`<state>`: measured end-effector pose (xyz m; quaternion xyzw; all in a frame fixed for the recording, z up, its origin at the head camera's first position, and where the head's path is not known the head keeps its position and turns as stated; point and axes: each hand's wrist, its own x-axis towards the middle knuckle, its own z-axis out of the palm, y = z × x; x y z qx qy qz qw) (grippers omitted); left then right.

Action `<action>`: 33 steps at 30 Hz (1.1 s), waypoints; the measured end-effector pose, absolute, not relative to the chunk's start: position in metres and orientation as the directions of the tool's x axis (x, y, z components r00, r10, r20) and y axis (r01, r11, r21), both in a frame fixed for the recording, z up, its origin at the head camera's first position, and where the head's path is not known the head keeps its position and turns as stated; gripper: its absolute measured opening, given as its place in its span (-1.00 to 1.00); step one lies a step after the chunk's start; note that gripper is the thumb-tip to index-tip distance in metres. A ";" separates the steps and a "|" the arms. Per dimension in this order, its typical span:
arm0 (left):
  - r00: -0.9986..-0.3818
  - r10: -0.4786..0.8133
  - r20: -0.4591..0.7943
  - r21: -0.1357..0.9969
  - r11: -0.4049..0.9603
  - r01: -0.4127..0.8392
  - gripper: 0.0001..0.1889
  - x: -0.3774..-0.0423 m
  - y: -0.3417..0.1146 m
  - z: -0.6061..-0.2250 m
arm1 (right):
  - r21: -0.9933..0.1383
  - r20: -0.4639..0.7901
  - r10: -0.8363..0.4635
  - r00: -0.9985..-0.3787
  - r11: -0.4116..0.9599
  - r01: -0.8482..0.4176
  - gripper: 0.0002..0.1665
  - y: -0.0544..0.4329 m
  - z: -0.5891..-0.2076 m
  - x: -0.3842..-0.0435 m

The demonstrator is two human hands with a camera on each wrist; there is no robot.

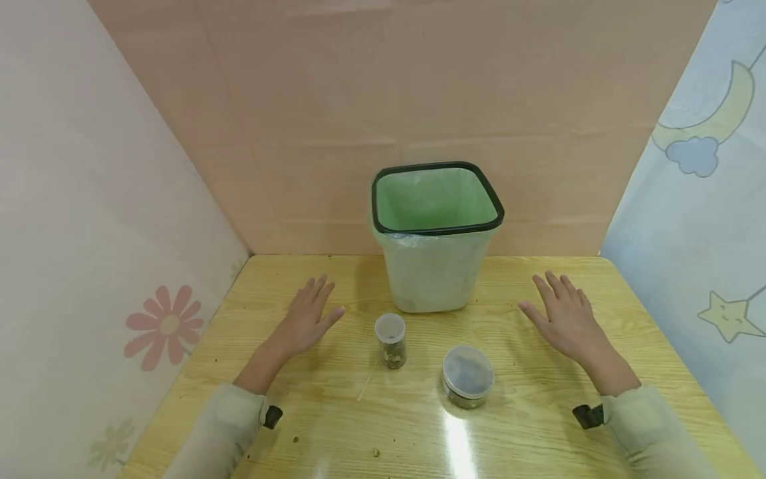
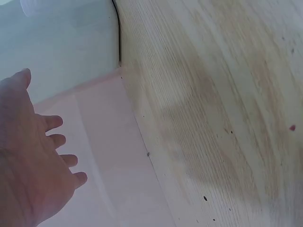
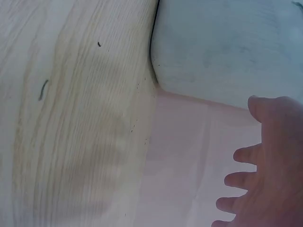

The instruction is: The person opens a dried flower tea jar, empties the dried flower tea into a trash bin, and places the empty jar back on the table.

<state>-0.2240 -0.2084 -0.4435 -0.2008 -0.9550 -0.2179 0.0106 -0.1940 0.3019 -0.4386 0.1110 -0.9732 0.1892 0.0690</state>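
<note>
My left hand (image 1: 307, 319) is held over the left side of the table, its fingers stretched out and nothing in them. On the right side my right hand (image 1: 565, 319) hovers likewise, fingers spread and holding nothing. Between the hands stand a slim clear jar (image 1: 393, 352) with a whitish lid and small brownish bits inside, and a wider, low round jar (image 1: 469, 374) with a translucent lid. Behind them is a pale green waste bin (image 1: 433, 273) with a liner under its black rim. In both wrist views the bin (image 2: 61, 52) shows beyond the thumb.
A thin pale strand or stick (image 1: 367, 380) lies left of the slim jar. Small dark specks dot the wooden table (image 1: 335, 426). A pinkish sheet (image 1: 299, 133) stands behind the table, with patterned side panels (image 1: 706, 226) at left and right.
</note>
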 end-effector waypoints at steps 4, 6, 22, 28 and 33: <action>-0.915 0.393 0.092 0.443 0.807 0.391 -0.21 -0.220 -0.206 -0.441 | -0.348 0.188 -0.204 -0.961 0.901 -0.259 -0.11 0.297 -0.437 -0.192; -0.913 0.398 0.089 0.454 0.800 0.392 -0.21 -0.218 -0.205 -0.440 | -0.352 0.193 -0.212 -0.958 0.897 -0.269 -0.12 0.295 -0.435 -0.191; -0.887 0.456 0.078 0.534 0.732 0.423 -0.24 -0.203 -0.197 -0.435 | -0.355 0.274 -0.254 -0.928 0.870 -0.343 -0.19 0.273 -0.426 -0.182; -0.886 0.459 0.062 0.536 0.734 0.417 -0.23 -0.198 -0.195 -0.435 | -0.362 0.289 -0.265 -0.920 0.860 -0.361 -0.20 0.266 -0.424 -0.180; -0.876 0.479 0.063 0.547 0.717 0.432 -0.22 -0.197 -0.191 -0.437 | -0.366 0.296 -0.271 -0.916 0.853 -0.371 -0.20 0.261 -0.422 -0.178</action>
